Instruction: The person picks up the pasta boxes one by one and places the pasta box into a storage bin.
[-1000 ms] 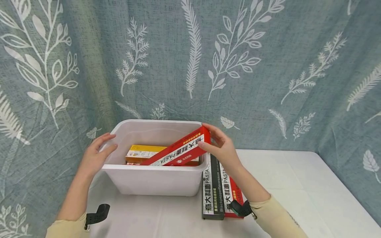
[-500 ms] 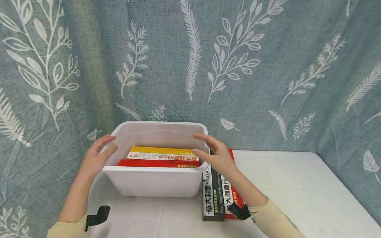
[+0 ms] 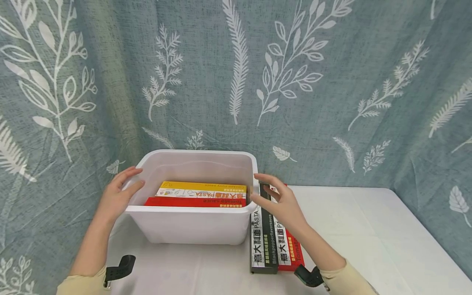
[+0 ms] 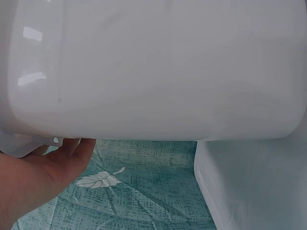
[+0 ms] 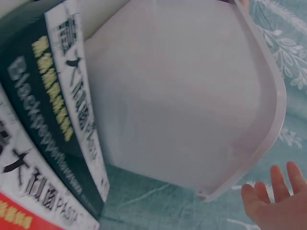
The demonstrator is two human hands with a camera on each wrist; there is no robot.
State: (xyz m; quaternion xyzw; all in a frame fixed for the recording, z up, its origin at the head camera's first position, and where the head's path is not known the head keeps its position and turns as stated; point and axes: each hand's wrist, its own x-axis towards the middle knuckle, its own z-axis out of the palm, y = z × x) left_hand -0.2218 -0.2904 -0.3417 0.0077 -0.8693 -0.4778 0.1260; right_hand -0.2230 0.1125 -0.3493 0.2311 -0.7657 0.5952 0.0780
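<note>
A white plastic bin (image 3: 191,227) stands on the table with two pasta boxes visible inside, one yellow and white (image 3: 203,189), the other red (image 3: 195,202) and nearer the front wall. My left hand (image 3: 117,196) holds the bin's left rim, its thumb and fingertips reaching over the edge. In the left wrist view, some of its fingers (image 4: 79,153) are partly hidden behind the bin. At the right rim is my right hand (image 3: 282,203), fingers spread and holding nothing. Beneath it lie a black pasta box (image 3: 263,246) and a red pasta box (image 3: 285,246), side by side.
A white cloth covers the table (image 3: 354,229), whose right edge slopes toward the front right. Behind it hangs a blue-green curtain (image 3: 206,82) with white leaf prints. Dark camera mounts sit at both wrists.
The red box that my right hand held tilted now lies flat in the bin, released. That hand has drawn back rightward to the rim. My left hand stays put.
</note>
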